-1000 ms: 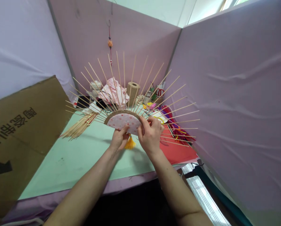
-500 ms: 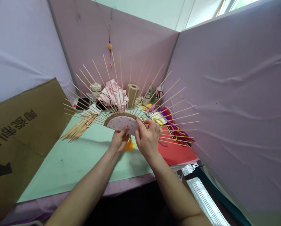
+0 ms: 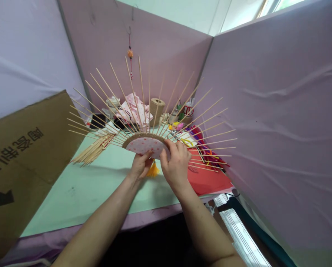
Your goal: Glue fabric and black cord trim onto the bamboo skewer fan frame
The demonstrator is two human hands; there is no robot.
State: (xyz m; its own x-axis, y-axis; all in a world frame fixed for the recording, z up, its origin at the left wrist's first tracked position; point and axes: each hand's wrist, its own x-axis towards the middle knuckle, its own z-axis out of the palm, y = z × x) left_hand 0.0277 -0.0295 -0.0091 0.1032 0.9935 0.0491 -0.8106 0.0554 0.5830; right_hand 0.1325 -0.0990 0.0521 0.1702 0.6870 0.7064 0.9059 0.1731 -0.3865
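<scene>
Above the table I hold a half-round handmade fan (image 3: 143,144), its base covered in white cloth with red dots and edged with a brown rim. Thin wooden sticks spread out from the rim like rays. My left hand (image 3: 140,165) grips the lower edge, thumb on the cloth face and fingers behind. At the right end of the base, my right hand (image 3: 176,160) is closed on the rim, with some fingertips hidden behind it. A yellow tassel (image 3: 153,170) hangs below the base between both hands.
A bundle of sticks (image 3: 95,150) lies on the green tabletop (image 3: 99,196) at left, near a large cardboard sheet (image 3: 27,167). Behind stand pink cloth (image 3: 135,111) and a twine spool (image 3: 156,111). Red paper (image 3: 207,180) and colourful pipe cleaners (image 3: 210,155) are at right.
The fan has tilted slightly, so its sticks reach wider and a little higher. My right hand's fingers have shifted along the rim; my left hand keeps its place.
</scene>
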